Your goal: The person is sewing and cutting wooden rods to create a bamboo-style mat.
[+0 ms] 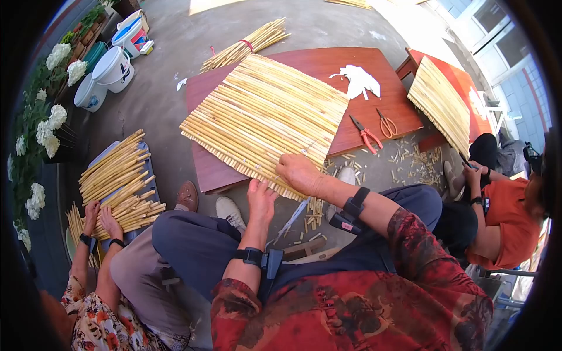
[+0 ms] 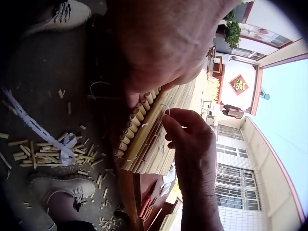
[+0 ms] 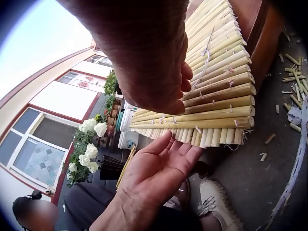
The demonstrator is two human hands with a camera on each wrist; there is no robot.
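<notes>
The stick mat [image 1: 275,111] lies on the red desk [image 1: 322,61], and part of its near edge pokes out past the desk, close to the person's knees. Over that edge, the right hand [image 1: 300,174] has a narrow grip: its thumb and finger seem to pinch a white thread [image 2: 167,108]. The left hand [image 1: 261,200] has a loose grip, palm up, with its fingers at the edge from below. A thin thing, maybe a needle [image 3: 210,38], lies on the mat. To do this tying well, I think the left hand should hold the edge still while the right pulls the thread snug, but not so hard that it snaps. The sticks should stay flat, side by side, and the thread should not catch on their ends. Beside the mat are red pliers [image 1: 366,134], scissors [image 1: 387,124] and a white cloth [image 1: 360,82]. Cut bits [image 1: 404,161] lie on the floor, and a tied bundle of sticks [image 1: 249,44] lies behind the desk.
</notes>
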